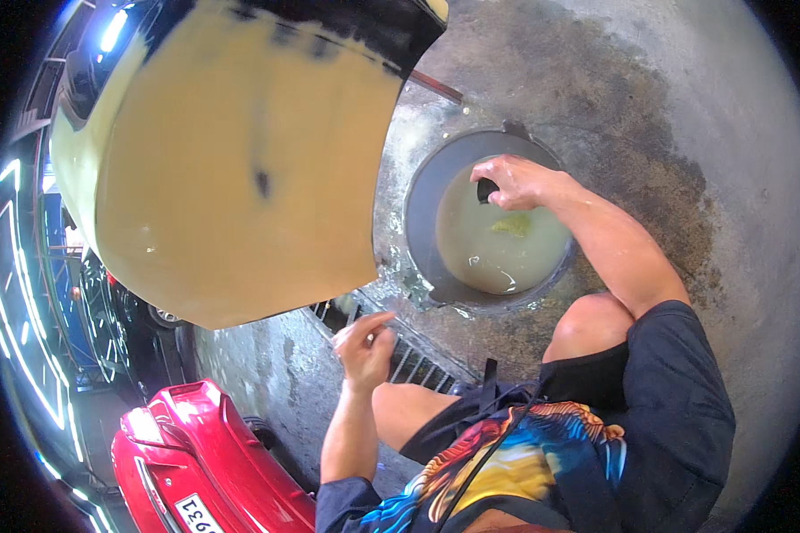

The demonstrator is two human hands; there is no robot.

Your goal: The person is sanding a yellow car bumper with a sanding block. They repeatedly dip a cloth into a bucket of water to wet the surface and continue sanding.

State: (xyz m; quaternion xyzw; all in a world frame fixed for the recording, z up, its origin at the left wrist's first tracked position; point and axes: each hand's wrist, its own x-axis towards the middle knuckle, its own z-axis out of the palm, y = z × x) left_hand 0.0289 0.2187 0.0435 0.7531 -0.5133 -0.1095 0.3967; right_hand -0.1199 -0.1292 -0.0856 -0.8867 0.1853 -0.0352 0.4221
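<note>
My right hand (517,184) is over a round grey tub (422,200) of cloudy water, its fingers closed around a small black block (486,189). A yellow-green pad-like piece (512,224) lies in the water just below that hand. My left hand (364,348) is in front of my left knee, near the lower edge of a large car body panel (240,169). Its fingers are loosely bent and apart, with nothing seen in them. The panel is mostly beige, with black patches along its top and one dark spot near its middle.
A metal floor grate (413,360) runs between the panel and my left leg. A red car (227,453) stands at the lower left, a dark car (124,329) behind it. The concrete floor (720,293) is wet and stained around the tub. Bright light strips shine at far left.
</note>
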